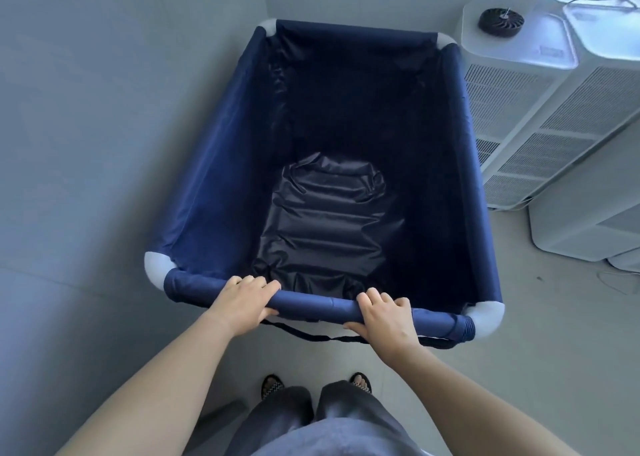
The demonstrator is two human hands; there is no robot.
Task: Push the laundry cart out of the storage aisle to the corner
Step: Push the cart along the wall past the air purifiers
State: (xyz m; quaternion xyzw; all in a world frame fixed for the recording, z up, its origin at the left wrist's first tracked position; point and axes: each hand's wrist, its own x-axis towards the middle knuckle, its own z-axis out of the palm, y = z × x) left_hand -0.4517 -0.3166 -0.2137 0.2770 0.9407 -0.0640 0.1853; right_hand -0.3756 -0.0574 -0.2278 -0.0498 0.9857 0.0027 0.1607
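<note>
The laundry cart is a deep navy fabric bin on a tube frame with white corner joints. It stands in front of me, its far end near the room's corner. Inside lies only wrinkled dark lining. My left hand is wrapped over the near rail, left of centre. My right hand grips the same rail further right. A black strap hangs below the rail between my hands.
A grey wall runs close along the cart's left side. White vented appliance units stand right of the cart, one with a small black fan on top. Another white unit sits nearer on the right floor. My feet are below.
</note>
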